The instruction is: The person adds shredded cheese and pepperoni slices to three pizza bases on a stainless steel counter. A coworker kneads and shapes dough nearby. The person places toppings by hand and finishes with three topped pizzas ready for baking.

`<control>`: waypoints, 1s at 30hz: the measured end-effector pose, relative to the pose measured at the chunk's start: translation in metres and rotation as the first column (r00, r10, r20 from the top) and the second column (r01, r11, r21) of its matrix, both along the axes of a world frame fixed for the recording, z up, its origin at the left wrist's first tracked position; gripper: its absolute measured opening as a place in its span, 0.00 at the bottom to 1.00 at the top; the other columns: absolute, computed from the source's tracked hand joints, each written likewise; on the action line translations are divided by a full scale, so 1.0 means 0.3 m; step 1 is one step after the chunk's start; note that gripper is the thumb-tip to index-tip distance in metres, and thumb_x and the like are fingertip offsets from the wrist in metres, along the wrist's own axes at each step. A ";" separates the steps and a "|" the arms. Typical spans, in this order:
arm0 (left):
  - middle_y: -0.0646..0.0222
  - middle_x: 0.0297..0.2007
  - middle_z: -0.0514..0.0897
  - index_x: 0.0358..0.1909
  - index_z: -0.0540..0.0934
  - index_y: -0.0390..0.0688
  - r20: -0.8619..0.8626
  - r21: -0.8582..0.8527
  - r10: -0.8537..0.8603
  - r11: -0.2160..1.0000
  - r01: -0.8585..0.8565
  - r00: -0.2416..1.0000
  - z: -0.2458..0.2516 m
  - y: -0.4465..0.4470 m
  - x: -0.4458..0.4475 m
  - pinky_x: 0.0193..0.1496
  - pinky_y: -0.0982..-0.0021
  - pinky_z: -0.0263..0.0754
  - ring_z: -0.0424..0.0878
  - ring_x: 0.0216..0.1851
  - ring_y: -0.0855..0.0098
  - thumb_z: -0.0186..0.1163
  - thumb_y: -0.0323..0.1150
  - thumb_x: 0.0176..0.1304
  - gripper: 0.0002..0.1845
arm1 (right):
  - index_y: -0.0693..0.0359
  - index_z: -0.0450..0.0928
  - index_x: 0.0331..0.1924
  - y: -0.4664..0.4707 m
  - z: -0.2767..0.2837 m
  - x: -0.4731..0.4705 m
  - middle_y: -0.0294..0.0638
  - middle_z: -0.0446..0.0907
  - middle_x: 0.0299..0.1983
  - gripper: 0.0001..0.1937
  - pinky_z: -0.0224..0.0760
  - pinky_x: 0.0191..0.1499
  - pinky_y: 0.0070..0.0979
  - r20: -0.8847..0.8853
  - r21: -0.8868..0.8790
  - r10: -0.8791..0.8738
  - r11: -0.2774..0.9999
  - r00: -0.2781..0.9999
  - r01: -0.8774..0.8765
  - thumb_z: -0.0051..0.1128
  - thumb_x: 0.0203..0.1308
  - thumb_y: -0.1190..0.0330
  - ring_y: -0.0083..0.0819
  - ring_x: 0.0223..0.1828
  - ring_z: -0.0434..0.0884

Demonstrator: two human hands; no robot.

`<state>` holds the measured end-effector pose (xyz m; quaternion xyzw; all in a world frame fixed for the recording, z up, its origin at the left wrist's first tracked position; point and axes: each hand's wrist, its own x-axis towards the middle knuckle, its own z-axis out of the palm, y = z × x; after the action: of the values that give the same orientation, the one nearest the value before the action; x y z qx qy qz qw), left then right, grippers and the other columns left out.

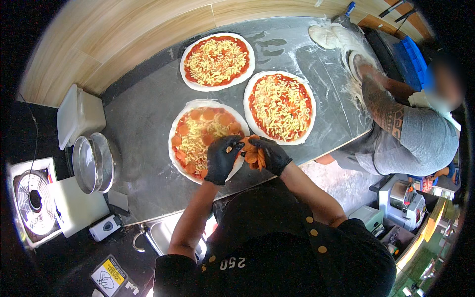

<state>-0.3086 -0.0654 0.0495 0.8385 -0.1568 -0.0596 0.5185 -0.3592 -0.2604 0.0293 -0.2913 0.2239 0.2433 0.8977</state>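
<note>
Both my hands wear black gloves and meet over the lower right rim of the nearest pizza (193,122), which bears sauce, shredded cheese and several pepperoni slices. A bunch of pepperoni slices (254,155) is held in my right hand (272,154). My left hand (224,156) touches the bunch at its fingertips; whether it grips a slice cannot be told. Two more raw pizzas with sauce and shredded cheese, but no pepperoni, lie on the dark worktop: one behind (218,61) and one to the right (281,107).
At the right, a co-worker (386,100) presses floured dough (354,65); more dough (323,36) lies behind. Round metal sieves (87,163) and a white plastic container (89,111) stand at the left. A scraper blade (118,201) lies near the worktop's left corner, above a sink (163,237).
</note>
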 end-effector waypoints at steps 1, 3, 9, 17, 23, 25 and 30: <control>0.61 0.36 0.89 0.43 0.89 0.43 0.084 0.052 0.007 0.999 -0.011 0.996 -0.006 0.001 -0.025 0.49 0.59 0.79 0.87 0.39 0.60 0.71 0.36 0.62 0.10 | 0.60 0.75 0.59 -0.003 0.002 -0.017 0.46 0.86 0.45 0.18 0.86 0.34 0.36 -0.015 0.021 0.012 1.000 1.000 -0.012 0.58 0.74 0.59 0.40 0.38 0.89; 0.62 0.36 0.90 0.41 0.90 0.43 0.211 0.175 0.011 0.983 -0.049 0.977 -0.024 0.005 -0.063 0.48 0.58 0.79 0.87 0.39 0.60 0.71 0.35 0.62 0.09 | 0.61 0.76 0.58 -0.009 0.000 -0.043 0.45 0.85 0.45 0.18 0.86 0.34 0.35 -0.022 0.100 0.037 0.994 0.999 -0.035 0.57 0.74 0.58 0.39 0.37 0.89; 0.66 0.38 0.90 0.37 0.90 0.48 0.114 0.236 0.146 0.957 -0.170 0.983 -0.121 0.014 -0.053 0.48 0.59 0.74 0.85 0.41 0.58 0.67 0.40 0.65 0.08 | 0.60 0.76 0.58 -0.072 -0.041 -0.066 0.44 0.85 0.44 0.19 0.85 0.33 0.35 -0.110 0.016 -0.005 1.000 0.994 0.007 0.61 0.72 0.57 0.37 0.36 0.88; 0.64 0.41 0.88 0.46 0.89 0.48 0.298 0.259 0.151 0.937 -0.233 0.942 -0.108 0.015 -0.053 0.52 0.56 0.73 0.84 0.44 0.57 0.75 0.44 0.57 0.18 | 0.61 0.73 0.60 -0.119 -0.044 -0.063 0.47 0.85 0.44 0.24 0.84 0.27 0.40 -0.085 -0.045 0.178 0.982 0.980 -0.182 0.59 0.73 0.52 0.39 0.35 0.89; 0.66 0.45 0.88 0.47 0.88 0.50 0.246 0.258 -0.065 0.966 -0.001 0.967 -0.040 -0.022 -0.167 0.51 0.54 0.74 0.83 0.49 0.56 0.68 0.35 0.61 0.12 | 0.61 0.72 0.61 -0.074 -0.039 -0.052 0.50 0.85 0.45 0.26 0.85 0.27 0.37 0.073 -0.036 0.281 0.960 0.957 -0.279 0.54 0.74 0.48 0.40 0.35 0.89; 0.69 0.44 0.88 0.45 0.87 0.50 0.336 0.313 -0.041 0.947 -0.071 0.941 -0.044 -0.008 -0.199 0.49 0.55 0.74 0.84 0.46 0.59 0.67 0.34 0.61 0.11 | 0.61 0.72 0.61 -0.061 -0.035 -0.059 0.49 0.85 0.45 0.24 0.84 0.27 0.35 0.028 -0.069 0.330 0.942 0.944 -0.327 0.52 0.76 0.49 0.40 0.34 0.88; 0.70 0.40 0.89 0.38 0.88 0.48 0.448 0.255 0.027 0.954 -0.157 0.893 -0.059 0.007 -0.282 0.46 0.58 0.76 0.85 0.42 0.61 0.70 0.30 0.58 0.06 | 0.57 0.72 0.62 -0.038 -0.046 -0.066 0.46 0.85 0.46 0.21 0.81 0.25 0.32 -0.114 0.138 0.440 0.895 0.891 -0.425 0.52 0.75 0.53 0.38 0.32 0.87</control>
<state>-0.3933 -0.0634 0.0319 0.9023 -0.2195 0.1342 0.3459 -0.3790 -0.2719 0.0156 -0.2661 0.2030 0.4692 0.8172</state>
